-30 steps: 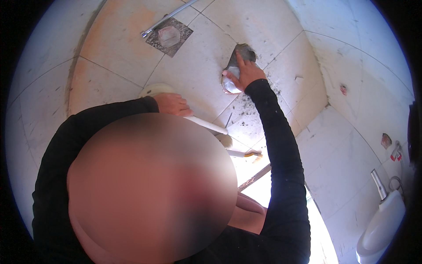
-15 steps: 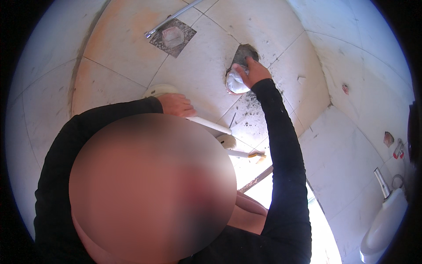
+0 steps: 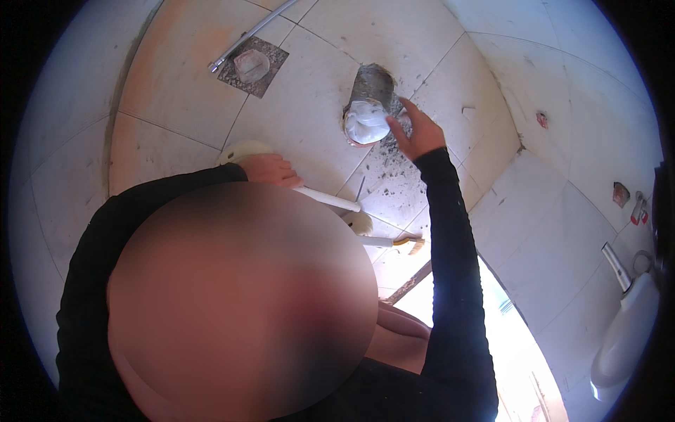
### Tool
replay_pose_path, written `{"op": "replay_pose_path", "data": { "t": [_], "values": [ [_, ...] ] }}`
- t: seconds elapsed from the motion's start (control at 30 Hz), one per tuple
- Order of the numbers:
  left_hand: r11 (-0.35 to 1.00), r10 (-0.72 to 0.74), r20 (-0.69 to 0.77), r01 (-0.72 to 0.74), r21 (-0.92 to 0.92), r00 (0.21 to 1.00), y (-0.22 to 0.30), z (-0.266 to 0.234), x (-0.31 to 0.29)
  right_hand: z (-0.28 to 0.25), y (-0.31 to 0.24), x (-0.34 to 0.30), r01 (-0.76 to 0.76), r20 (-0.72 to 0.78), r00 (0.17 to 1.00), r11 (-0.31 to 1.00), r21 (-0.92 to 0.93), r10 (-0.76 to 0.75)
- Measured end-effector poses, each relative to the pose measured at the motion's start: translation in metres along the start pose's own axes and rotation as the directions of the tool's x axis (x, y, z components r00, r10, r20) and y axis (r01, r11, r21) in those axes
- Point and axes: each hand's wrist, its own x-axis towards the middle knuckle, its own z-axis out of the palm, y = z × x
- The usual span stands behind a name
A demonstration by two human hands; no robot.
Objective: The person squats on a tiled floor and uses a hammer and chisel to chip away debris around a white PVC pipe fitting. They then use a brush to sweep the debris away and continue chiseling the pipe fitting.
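Note:
My right hand (image 3: 418, 132) is open at the right side of the hole in the floor, thumb and fingers apart. Its thumb tip is close to a white crumpled plastic wad (image 3: 368, 123) that fills the near round part of the hole; whether they touch I cannot tell. Beyond the wad, the hole (image 3: 373, 83) shows rough grey cement. My left hand (image 3: 271, 171) has its fingers bent together at the blurred area's edge, just above a white rod (image 3: 330, 198). What lies under those fingers is hidden.
Dark crumbs (image 3: 397, 165) lie on the tiles near the hole. Farther left are a square floor cut-out (image 3: 253, 67) and a metallic hose (image 3: 246, 39). A brush (image 3: 411, 245) lies nearer me. Cream rounded objects (image 3: 246, 149) sit by my left hand. A white basin-like fixture (image 3: 622, 337) stands right.
My right hand has drawn back to the right off the white plastic wad, and its fingers have spread. The whole view has shifted slightly. My left hand stays in place.

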Motion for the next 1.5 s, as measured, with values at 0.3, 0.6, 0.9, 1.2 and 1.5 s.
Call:
{"op": "replay_pose_path", "data": {
  "t": [0.3, 0.6, 0.9, 1.2, 1.5],
  "values": [
    [0.999, -0.007, -0.001, 0.007, 0.051, 1.000, 0.001, 0.002, -0.003, 0.031, -0.021, 0.057, 0.216, 0.164, 0.965, 0.975, -0.052, -0.205],
    [0.999, -0.003, 0.005, 0.003, 0.044, 1.000, 0.001, 0.001, -0.001, 0.029, -0.012, 0.053, 0.109, 0.134, 0.986, 0.994, -0.032, -0.104],
    [1.000, -0.007, 0.012, 0.007, 0.022, 1.000, -0.001, 0.002, -0.003, 0.025, -0.036, 0.063, 0.047, 0.324, 0.946, 0.987, -0.156, 0.006],
    [1.000, -0.006, -0.020, 0.006, 0.011, 1.000, 0.000, 0.001, -0.003, 0.029, -0.032, 0.058, 0.229, 0.065, 0.973, 0.967, -0.109, -0.223],
    [1.000, 0.005, -0.021, -0.005, -0.002, 1.000, 0.000, 0.001, -0.001, 0.026, -0.029, 0.057, 0.060, 0.293, 0.956, 0.972, -0.229, 0.010]
  ]
}}
